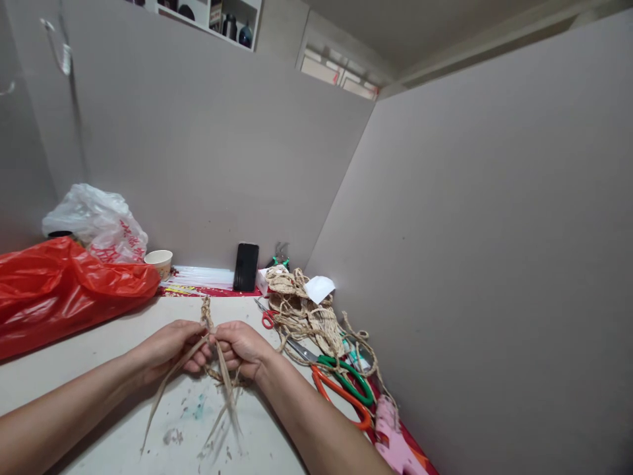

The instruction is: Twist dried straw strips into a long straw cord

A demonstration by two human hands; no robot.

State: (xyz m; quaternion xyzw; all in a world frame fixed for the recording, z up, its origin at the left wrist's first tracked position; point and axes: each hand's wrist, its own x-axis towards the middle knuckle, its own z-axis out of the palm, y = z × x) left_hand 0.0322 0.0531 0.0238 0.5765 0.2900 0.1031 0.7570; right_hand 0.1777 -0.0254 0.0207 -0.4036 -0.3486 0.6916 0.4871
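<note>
Nearest, the surface (267, 429) lies open between the forearms, with crumbs and a blue stain on it. A pink glue gun (390, 439) lies at its near right edge.

Just beyond, at the middle of the surface, the left hand (190, 346) and right hand (242, 346) meet over a straw braid (206, 309). Each grip is narrow, fingertips pinching the straw; loose strands trail toward the near side, and the braided end points far.

To the right, big scissors (320, 361) with orange and green handles lie beside a pile of straw rope (324, 326), which crowds the right edge against the right panel (469, 231). Small scissors (268, 319) touch the pile's left side.

To the left, a red plastic bag (74, 290) covers the far left edge, its contents hidden. Behind it stand a paper cup (159, 264), its contents out of sight, and a whitish plastic bag (99, 221).

Along the far edge, a phone (246, 266) leans upright before the far panel (222, 145). Above that panel, a white shelf (256, 26) holds dark bottles.
</note>
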